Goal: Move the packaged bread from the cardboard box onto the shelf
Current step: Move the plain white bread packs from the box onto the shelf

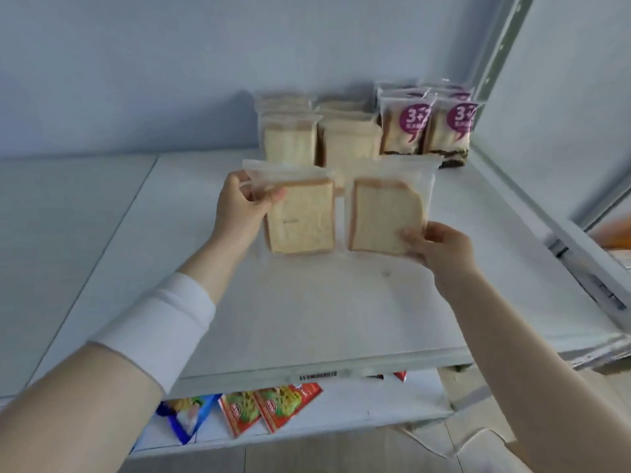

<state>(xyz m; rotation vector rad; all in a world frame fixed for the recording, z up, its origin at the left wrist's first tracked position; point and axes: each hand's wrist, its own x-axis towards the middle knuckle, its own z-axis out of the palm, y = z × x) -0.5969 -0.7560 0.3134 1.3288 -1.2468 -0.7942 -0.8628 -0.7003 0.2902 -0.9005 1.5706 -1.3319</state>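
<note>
Left hand [240, 208] pinches the top corner of a clear-plastic pack of white sliced bread [300, 218], thumb in front and fingers curled behind, holding it upright above the white metal shelf [324, 308]. Right hand [440, 245] grips the lower right corner of a second clear-wrapped white bread pack [384, 218], just beside the first, also in the air. Behind them, plain bread packs in rows [321, 138] stand at the shelf back, next to purple-labelled sandwich packs [426, 124]. White wrist sleeve [164, 326] on the left forearm. Red noodle packets [273, 406] lie on the lower shelf.
</note>
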